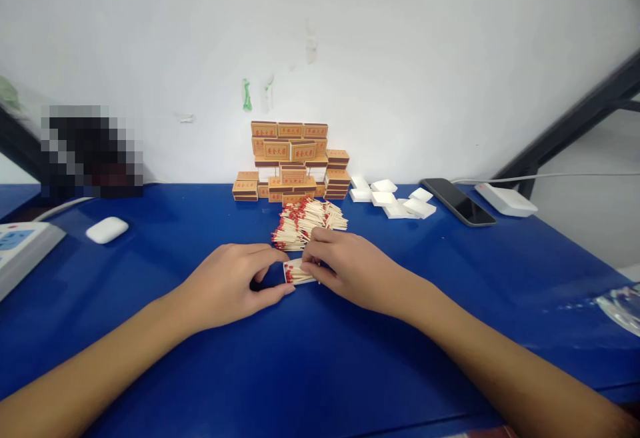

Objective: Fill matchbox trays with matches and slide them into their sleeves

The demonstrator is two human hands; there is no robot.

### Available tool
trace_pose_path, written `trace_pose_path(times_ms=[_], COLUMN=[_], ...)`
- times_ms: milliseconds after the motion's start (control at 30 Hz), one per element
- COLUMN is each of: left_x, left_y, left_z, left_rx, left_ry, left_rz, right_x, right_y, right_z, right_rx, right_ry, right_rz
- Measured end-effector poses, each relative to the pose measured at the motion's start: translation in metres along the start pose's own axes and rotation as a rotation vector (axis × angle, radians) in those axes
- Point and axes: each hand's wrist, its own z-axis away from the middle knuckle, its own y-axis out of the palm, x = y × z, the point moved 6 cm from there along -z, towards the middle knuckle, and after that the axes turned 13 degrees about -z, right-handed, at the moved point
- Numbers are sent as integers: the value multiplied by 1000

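A small white matchbox tray (286,279) lies on the blue table, with red-headed matches (299,275) inside, their heads toward the left end. My left hand (233,285) grips that end, fingertips on the far side and thumb on the near side. Over the tray's right part, my right hand (353,268) has its fingers bent and closed at the matches; its fingers and palm hide that end. Just behind both hands is a heap of loose matches (305,221), heads mostly to the left.
Orange matchboxes (290,173) stand stacked against the wall. Right of them lie several white empty trays (397,208), a dark phone (459,202) and a white box (505,199). At the left are a white earbud case (107,229) and a white device (25,251).
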Motion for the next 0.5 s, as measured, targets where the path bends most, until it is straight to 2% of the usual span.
trace_pose_path(times_ms=[200, 367, 500], left_x=[-1, -1, -1], left_y=[0, 0, 0], left_z=[1, 1, 1], left_rx=[-2, -7, -15], left_ry=[6, 18, 21], left_rz=[2, 0, -4], right_x=[2, 1, 1], right_y=[-1, -4, -4], right_z=[1, -1, -1], right_rx=[-1, -56, -6], right_ry=[-30, -35, -26], right_rz=[-82, -55, -87])
